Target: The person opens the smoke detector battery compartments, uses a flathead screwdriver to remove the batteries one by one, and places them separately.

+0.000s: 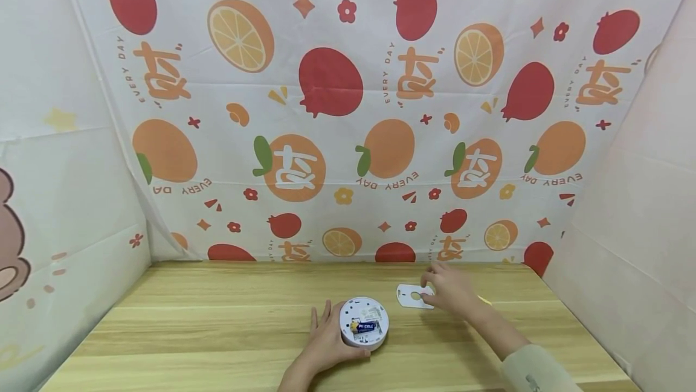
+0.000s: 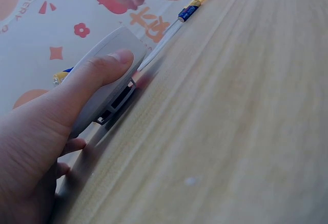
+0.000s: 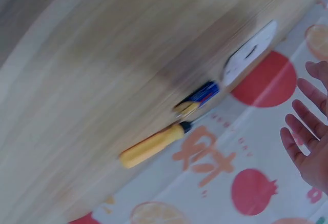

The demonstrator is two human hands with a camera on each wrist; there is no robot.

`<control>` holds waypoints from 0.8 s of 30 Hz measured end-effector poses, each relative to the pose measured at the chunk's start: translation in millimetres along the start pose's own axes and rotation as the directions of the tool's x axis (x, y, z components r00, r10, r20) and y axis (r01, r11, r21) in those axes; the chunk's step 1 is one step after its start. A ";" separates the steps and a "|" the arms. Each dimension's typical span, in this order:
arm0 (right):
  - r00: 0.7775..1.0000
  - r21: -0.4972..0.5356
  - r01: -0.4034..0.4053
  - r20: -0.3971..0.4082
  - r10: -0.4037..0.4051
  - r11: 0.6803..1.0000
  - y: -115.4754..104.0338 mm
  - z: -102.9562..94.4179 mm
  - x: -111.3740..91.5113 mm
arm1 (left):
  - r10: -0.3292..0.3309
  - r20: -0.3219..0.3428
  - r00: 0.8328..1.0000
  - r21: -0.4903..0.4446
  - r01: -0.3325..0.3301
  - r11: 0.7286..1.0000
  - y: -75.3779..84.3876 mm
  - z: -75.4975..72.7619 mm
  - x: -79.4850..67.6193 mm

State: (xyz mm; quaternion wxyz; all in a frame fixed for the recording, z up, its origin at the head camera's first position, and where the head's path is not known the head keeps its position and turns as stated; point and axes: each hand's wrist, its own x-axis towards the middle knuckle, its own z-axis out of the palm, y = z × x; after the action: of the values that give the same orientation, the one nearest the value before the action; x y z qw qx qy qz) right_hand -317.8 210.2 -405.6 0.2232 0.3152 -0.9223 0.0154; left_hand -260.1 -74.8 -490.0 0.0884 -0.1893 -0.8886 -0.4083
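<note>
My left hand [image 1: 328, 340] grips a round white smoke alarm [image 1: 357, 306] at its left side, thumb along the near edge and fingers round the far side. The alarm stays on the table with its back up, and a blue and yellow battery [image 1: 365, 327] lies at the recess there. To the right, my right hand [image 1: 448, 289] hovers over the edge of a flat white mounting plate [image 1: 408, 296] with a central hole. In the right wrist view its fingers [image 3: 305, 116] are spread, loosely bent and hold nothing.
A screwdriver with a yellow handle [image 3: 154, 144] lies beyond my right hand, mostly hidden by the forearm in the head view. Beside its shaft is a second battery [image 3: 197, 99]. A fruit-patterned cloth [image 1: 337, 138] hangs along the wooden table's [image 1: 217, 331] back edge.
</note>
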 end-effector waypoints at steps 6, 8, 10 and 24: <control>0.997 0.014 0.070 0.005 -0.071 0.997 -22.3 0.4 14.0 | 0.017 -0.011 1.000 -0.001 -0.017 1.000 -0.4 -1.1 1.6; 0.996 0.026 0.082 0.018 -0.083 0.996 -30.1 0.2 17.4 | 0.020 -0.012 1.000 -0.006 -0.020 1.000 -0.5 -1.7 1.9; 0.995 0.034 0.092 0.032 -0.093 0.995 -38.2 -0.6 20.2 | 0.019 -0.009 1.000 -0.009 -0.019 1.000 -1.0 -2.1 2.3; 0.971 0.120 0.233 0.026 -0.238 0.965 -89.0 1.0 34.0 | 0.014 0.040 0.999 -0.003 -0.014 1.000 -2.1 -8.0 6.1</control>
State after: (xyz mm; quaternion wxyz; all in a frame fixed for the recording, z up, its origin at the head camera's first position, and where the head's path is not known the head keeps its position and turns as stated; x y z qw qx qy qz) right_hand -289.7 119.2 -402.2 0.1860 0.4351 -0.8802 0.0360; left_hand -266.5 -80.5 -484.3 0.0731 -0.2039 -0.8883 -0.4050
